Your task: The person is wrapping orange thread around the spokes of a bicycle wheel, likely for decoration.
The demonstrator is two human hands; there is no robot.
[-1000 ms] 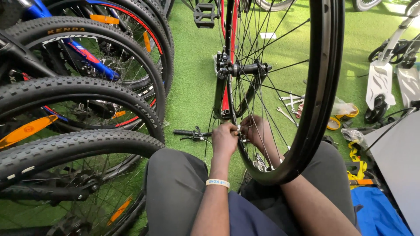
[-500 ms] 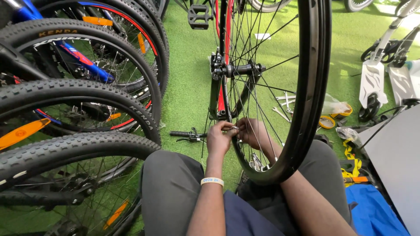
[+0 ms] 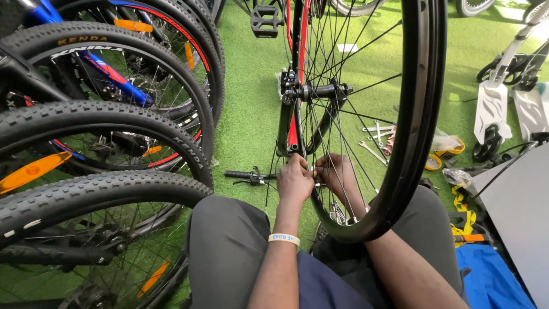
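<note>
A bare black bicycle rim (image 3: 420,114) with thin spokes and a hub (image 3: 313,91) stands upright between my knees, held in a red and black fork. My left hand (image 3: 294,182) is closed at the inner edge of the rim near the bottom, pinching something small at a spoke end. My right hand (image 3: 336,173) reaches through the spokes from the other side and meets it at the same spot, fingers closed there. What the fingers hold is too small to make out. A white band sits on my left wrist.
Several tyred bicycle wheels (image 3: 103,194) crowd the left. A black handlebar grip (image 3: 246,174) lies on the green turf. Spanners (image 3: 377,134) and yellow items (image 3: 443,151) lie to the right, with scooters (image 3: 497,109) and a blue cloth (image 3: 492,280) beyond.
Both hands stay at the same place on the rim, with only small finger movement. The view has shifted slightly.
</note>
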